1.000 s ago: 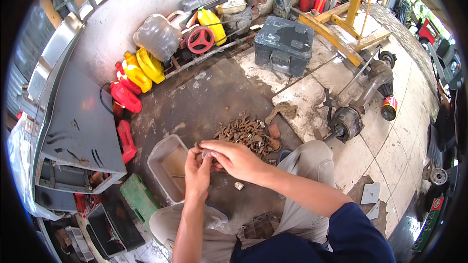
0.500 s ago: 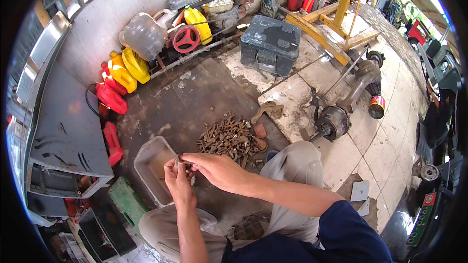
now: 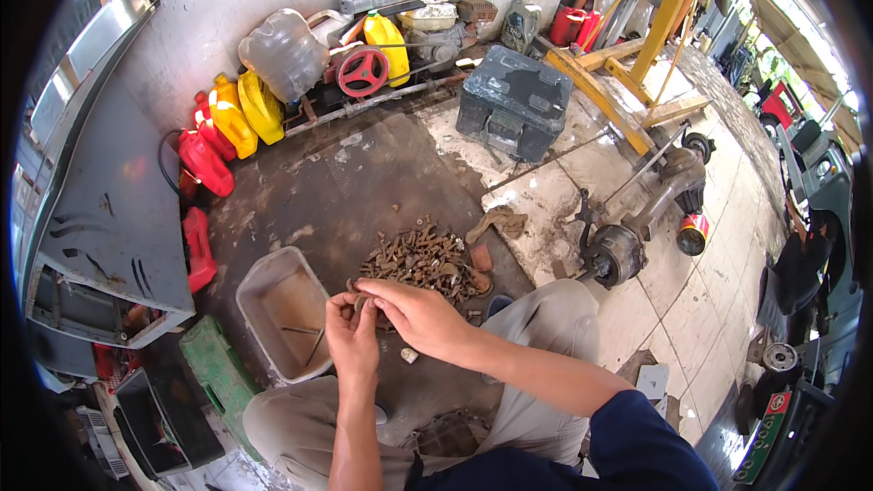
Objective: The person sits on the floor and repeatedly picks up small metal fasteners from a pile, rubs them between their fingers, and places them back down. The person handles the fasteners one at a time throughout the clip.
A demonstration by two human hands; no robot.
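Observation:
My left hand (image 3: 355,341) and my right hand (image 3: 420,320) meet above the floor, just right of a grey plastic tub (image 3: 284,286). Between their fingertips is a small rusty bolt (image 3: 352,285), mostly covered by the fingers; a roundish piece like a nut or washer shows beside it. Both hands are closed on it. Directly beyond them lies a heap of rusty bolts and nuts (image 3: 418,255) on the dark floor. Thin metal rods (image 3: 305,331) rest inside the tub. A small pale object (image 3: 409,355) lies on the floor below my right hand.
A green case (image 3: 218,382) sits left of my knee. Red and yellow jugs (image 3: 232,118) line the left wall. A black toolbox (image 3: 514,105) stands farther off, with a yellow wooden frame (image 3: 605,105) and a greasy axle part (image 3: 618,250) to the right.
The view has shifted, baring more of the tub and its rods. My hands stay together on the bolt, now farther right of the tub, with the fingers slightly rearranged.

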